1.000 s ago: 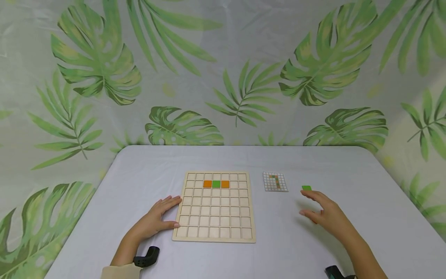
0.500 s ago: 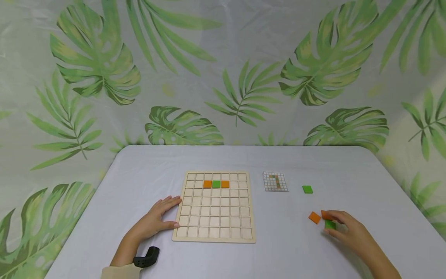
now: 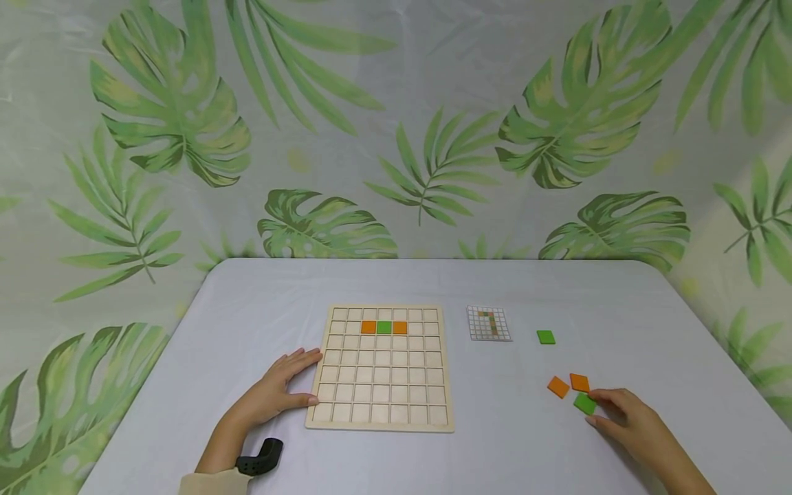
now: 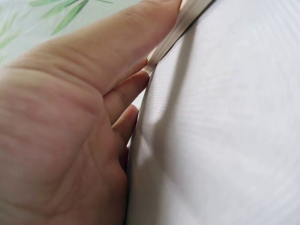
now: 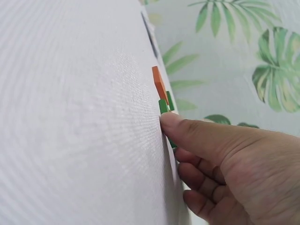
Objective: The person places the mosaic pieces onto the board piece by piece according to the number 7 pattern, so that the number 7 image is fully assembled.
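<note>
A wooden grid board [image 3: 380, 430] lies on the table; one green tile [image 3: 384, 328] sits between two orange tiles in its second row from the far side. My left hand [image 3: 275, 388] rests at the board's left side, fingertips and thumb against the edge, fingers extended. To the right, my right hand [image 3: 631, 419] pinches a green square tile [image 3: 584, 403] between thumb and index finger, low at the tabletop. In the right wrist view the thumb covers part of this green tile [image 5: 163, 106]. Two loose orange tiles [image 3: 558, 387] lie just beyond it.
Between board and loose tiles, toward the back, lies a small printed grid card [image 3: 489, 323] with a coloured pattern. Another green tile [image 3: 546, 337] lies right of the card. Behind the white table [image 3: 297, 282] hangs a leaf-printed cloth [image 3: 433, 103].
My right hand has come down and right onto the loose tiles, uncovering them. Its fingers have shifted off the orange tile to the near green one. The left hand has stayed still.
</note>
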{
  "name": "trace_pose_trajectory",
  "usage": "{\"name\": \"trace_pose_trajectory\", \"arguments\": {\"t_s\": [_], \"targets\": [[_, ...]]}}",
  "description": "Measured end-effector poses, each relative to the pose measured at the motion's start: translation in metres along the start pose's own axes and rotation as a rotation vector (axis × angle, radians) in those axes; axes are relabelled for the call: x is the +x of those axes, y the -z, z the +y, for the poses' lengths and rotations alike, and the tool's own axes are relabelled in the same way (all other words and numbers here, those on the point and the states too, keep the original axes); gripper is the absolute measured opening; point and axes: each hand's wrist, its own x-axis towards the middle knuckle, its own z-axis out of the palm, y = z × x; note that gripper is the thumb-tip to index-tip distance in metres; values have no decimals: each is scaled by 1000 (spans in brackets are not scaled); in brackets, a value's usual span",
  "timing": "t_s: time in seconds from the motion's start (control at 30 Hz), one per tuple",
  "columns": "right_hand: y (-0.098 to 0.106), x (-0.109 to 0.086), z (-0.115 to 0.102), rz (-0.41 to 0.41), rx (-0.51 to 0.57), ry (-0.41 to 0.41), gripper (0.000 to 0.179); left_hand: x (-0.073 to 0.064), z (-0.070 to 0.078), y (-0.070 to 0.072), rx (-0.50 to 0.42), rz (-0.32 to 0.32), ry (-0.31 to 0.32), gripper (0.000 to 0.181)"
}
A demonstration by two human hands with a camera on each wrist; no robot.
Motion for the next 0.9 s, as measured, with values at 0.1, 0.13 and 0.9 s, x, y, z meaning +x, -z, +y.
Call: {"name": "trace_pose_trajectory", "arguments": {"t_s": [0.1, 0.13, 0.9], "targets": [[-1, 0, -1, 12, 1, -5, 34, 0, 0, 0, 0, 2, 1, 80], [-1, 0, -2, 15, 1, -4, 33, 0, 0, 0, -1, 3, 1, 80], [-14, 71, -93, 88, 190, 321, 34, 0, -4, -1, 8, 5, -48, 78]]}}
